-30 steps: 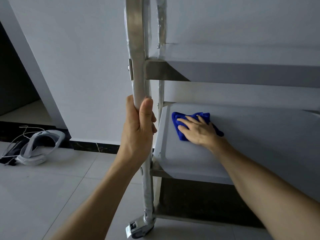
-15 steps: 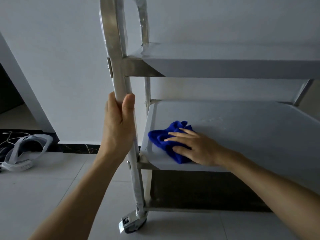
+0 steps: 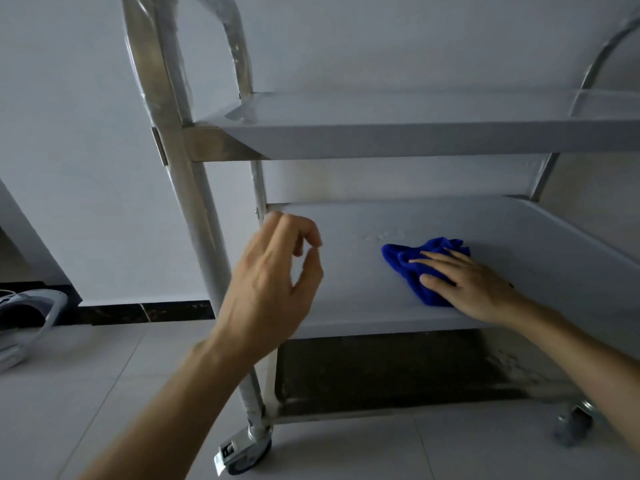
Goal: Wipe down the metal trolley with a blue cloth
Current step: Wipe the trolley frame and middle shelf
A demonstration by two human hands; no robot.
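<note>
A metal trolley [image 3: 398, 140] with three shelves and castor wheels stands against a white wall. On its middle shelf [image 3: 346, 271] lies a crumpled blue cloth [image 3: 412, 265]. My right hand [image 3: 467, 285] presses flat on the cloth with straight fingers, near the shelf's front edge. My left hand [image 3: 273, 282] hovers in the air just right of the trolley's front-left post [image 3: 194, 209], fingers loosely curled, holding nothing.
A white headset-like device [image 3: 24, 320] lies on the tiled floor at the left by the dark skirting. The bottom shelf [image 3: 398, 375] is dark and stained. Castor wheels [image 3: 242, 448] sit at the trolley's corners.
My left hand has let go of the front-left post and moved right, off it. My right hand slid the cloth from the shelf's left part toward its middle.
</note>
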